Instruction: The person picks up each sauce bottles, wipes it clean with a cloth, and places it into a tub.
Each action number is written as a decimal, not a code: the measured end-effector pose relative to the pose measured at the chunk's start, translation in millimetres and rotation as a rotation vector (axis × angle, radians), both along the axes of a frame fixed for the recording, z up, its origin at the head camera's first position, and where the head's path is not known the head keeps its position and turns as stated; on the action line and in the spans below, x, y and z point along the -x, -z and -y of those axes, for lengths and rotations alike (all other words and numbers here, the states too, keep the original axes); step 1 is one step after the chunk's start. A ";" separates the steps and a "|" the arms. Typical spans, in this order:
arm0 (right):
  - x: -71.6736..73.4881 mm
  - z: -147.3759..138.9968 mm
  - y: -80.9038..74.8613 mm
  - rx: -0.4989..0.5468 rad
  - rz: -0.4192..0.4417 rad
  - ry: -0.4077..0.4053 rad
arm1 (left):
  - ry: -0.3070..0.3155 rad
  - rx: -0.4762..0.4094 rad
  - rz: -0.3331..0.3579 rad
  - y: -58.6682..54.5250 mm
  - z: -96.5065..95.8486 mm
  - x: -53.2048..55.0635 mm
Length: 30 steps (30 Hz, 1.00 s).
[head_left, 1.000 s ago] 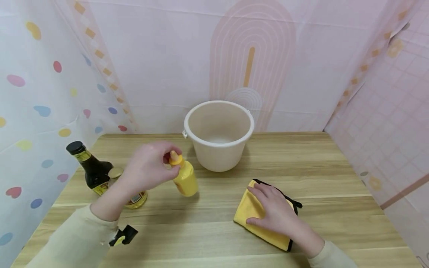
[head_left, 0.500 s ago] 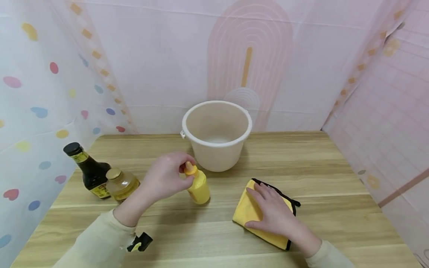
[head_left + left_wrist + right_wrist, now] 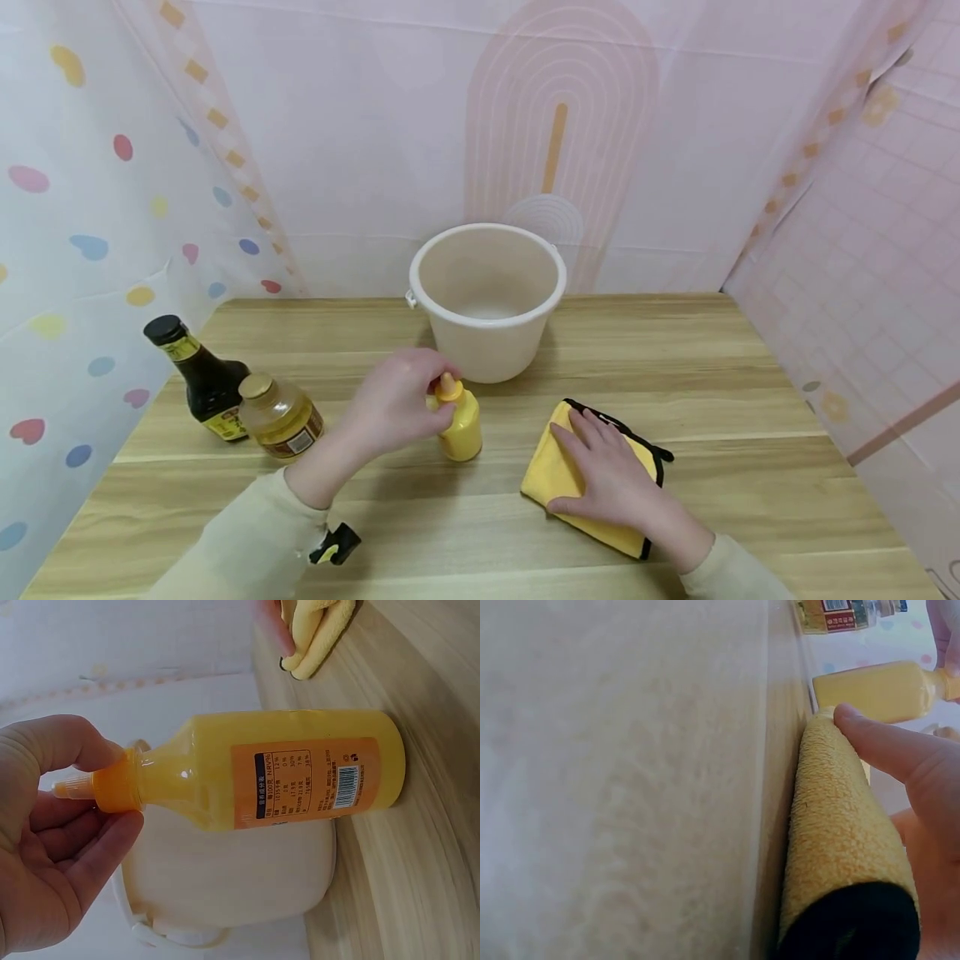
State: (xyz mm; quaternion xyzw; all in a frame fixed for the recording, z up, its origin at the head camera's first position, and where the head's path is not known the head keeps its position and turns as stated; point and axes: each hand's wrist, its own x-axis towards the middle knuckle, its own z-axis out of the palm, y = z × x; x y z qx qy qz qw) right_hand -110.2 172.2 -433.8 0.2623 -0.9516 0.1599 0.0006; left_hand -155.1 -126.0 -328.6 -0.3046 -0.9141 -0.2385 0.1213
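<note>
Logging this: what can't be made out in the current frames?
Head: black-edged yellow cloth, partly covered by the right hand.
Head: part of the dark bottle, behind the gold-capped jar.
Left wrist: finest label print on the yellow squeeze bottle, too small.
Right wrist: left hand, cut off by right edge.

Table [image 3: 675,358], pale wood grain | Back cloth [image 3: 360,125], white to pink, arch print [image 3: 517,100] (one orange bar [image 3: 555,148] within) | Left cloth [image 3: 60,317], white, coloured dots [image 3: 122,147] and hearts [image 3: 27,431] | Right cloth [image 3: 862,275], pink, faint grid lines

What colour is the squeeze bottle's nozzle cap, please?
The nozzle cap is orange, with a paler tip; it shows best in the left wrist view.
</note>
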 end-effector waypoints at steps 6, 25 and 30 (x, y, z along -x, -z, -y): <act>0.5 2.3 -1.9 -0.034 0.048 0.016 | 0.021 0.007 -0.025 3.8 -3.8 0.8; 8.4 6.5 -3.7 -0.105 0.110 0.087 | 0.030 0.028 -0.003 3.5 -12.8 5.3; 8.9 5.8 -4.4 -0.111 0.121 0.085 | 0.013 0.037 0.015 2.4 -14.0 4.2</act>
